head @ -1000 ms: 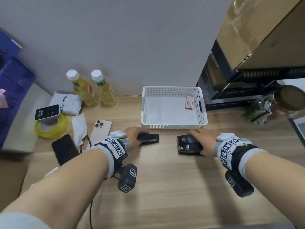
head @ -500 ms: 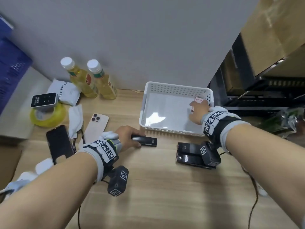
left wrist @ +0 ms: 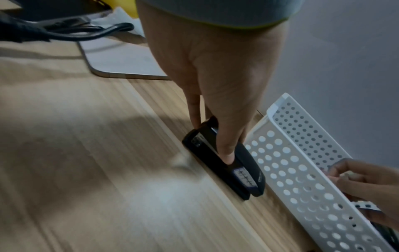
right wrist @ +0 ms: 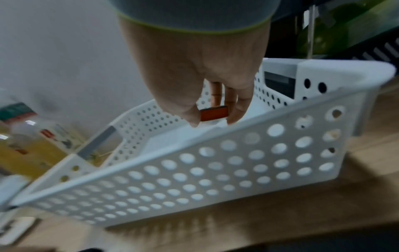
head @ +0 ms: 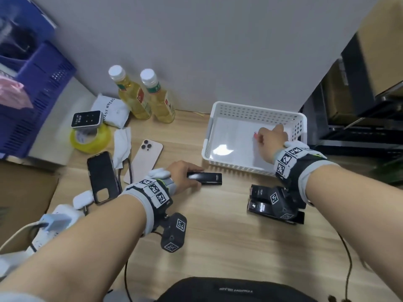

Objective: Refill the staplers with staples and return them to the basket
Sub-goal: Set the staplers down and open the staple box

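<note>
A black stapler (head: 206, 178) (left wrist: 224, 162) lies on the wooden table just in front of the white perforated basket (head: 218, 127) (right wrist: 215, 170). My left hand (head: 182, 174) (left wrist: 218, 136) grips its near end, thumb on one side and fingers on the other. My right hand (head: 269, 136) (right wrist: 212, 117) is inside the basket and pinches a small red staple box (right wrist: 214, 113) between thumb and fingers, lifted off the basket floor. Two more black staplers (head: 259, 199) lie side by side on the table under my right wrist, partly hidden by the wrist camera.
Left of the stapler lie a gold phone (head: 145, 162), a dark phone case (head: 102, 177), a tissue, a yellow tape roll (head: 90, 140) with a small device on it, a bread packet and two bottles (head: 144, 97). A dark shelf (head: 359, 127) stands right of the basket. Cables trail over the near table.
My right hand left the two staplers, reached into the basket and picked up the red staple box. My left hand has stayed on the single stapler.
</note>
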The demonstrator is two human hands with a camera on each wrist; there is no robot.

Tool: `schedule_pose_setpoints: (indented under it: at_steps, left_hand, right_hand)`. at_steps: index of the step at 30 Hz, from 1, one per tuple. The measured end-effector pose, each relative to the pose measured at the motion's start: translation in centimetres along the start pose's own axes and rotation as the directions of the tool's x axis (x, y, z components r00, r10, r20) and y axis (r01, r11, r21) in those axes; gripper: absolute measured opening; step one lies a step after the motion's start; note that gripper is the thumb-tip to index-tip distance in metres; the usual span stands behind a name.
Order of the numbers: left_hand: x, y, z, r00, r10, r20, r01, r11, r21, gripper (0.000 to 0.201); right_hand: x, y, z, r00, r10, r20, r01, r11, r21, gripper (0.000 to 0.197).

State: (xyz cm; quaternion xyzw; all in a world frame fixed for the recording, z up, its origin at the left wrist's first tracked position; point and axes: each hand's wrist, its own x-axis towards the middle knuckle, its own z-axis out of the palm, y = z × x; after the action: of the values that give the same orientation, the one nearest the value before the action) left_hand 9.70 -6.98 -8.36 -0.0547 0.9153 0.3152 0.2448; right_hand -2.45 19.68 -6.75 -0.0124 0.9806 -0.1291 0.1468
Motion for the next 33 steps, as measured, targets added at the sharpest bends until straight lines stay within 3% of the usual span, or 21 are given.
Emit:
schedule_pose_setpoints:
  at_steps: [3, 7, 12, 17, 21, 24, 28, 31, 33]
  left_hand:
    - [-1.1, -0.8, -0.5, 0.997, -0.068, -0.043, 0.065, 0.996, -0.067, 0.063]
    - [-2.1, -2.9, -0.8, 0.991, -0.097, -0.089, 0.091, 0.993, -0.076, 0.062]
    - [-3.2, -5.8, 1.1, 0.985, -0.044, -0.166, 0.016, 0.986, -0.166, 0.050]
    - [-4.3, -9.7, 4.9, 0.949, 0.142, -0.281, -0.168, 0.983, -0.069, 0.050]
    - [-3.9, -9.3, 5.8, 0.883, 0.236, -0.407, -0.275, 0.961, -0.039, 0.048]
    - [-1.9, -9.2, 6.0, 0.839, 0.333, -0.430, -0.349, 0.936, 0.044, 0.053]
    - [0.0, -9.4, 5.5, 0.819, 0.386, -0.424, -0.408, 0.912, 0.041, 0.047]
    - [0.5, -9.1, 5.7, 0.820, 0.370, -0.438, -0.439, 0.896, -0.065, 0.037]
    - [1.5, -9.3, 5.3, 0.837, 0.339, -0.428, -0.441, 0.883, -0.163, 0.040]
  right_hand:
    - [-2.4, -2.3, -1.9, 0.986, -0.169, 0.007, 0.164, 0.966, 0.198, 0.008]
    - [-8.0, -6.3, -2.7, 0.927, -0.372, 0.058, 0.328, 0.874, 0.358, 0.041]
    - [-13.9, -8.5, 2.3, 0.883, -0.432, 0.183, 0.376, 0.885, 0.277, 0.058]
    - [-17.5, -9.9, 9.7, 0.849, -0.452, 0.274, 0.398, 0.888, 0.231, 0.042]
    - [-17.9, -10.0, 12.4, 0.830, -0.510, 0.225, 0.455, 0.853, 0.255, 0.043]
    - [-16.4, -10.0, 14.2, 0.783, -0.604, 0.148, 0.572, 0.793, 0.208, 0.051]
    - [-15.1, -9.7, 14.2, 0.750, -0.652, 0.115, 0.639, 0.758, 0.133, 0.053]
    - [-15.0, -9.4, 13.4, 0.761, -0.642, 0.097, 0.618, 0.762, 0.195, 0.046]
    - [-14.2, -9.4, 12.8, 0.788, -0.609, 0.086, 0.573, 0.778, 0.257, 0.038]
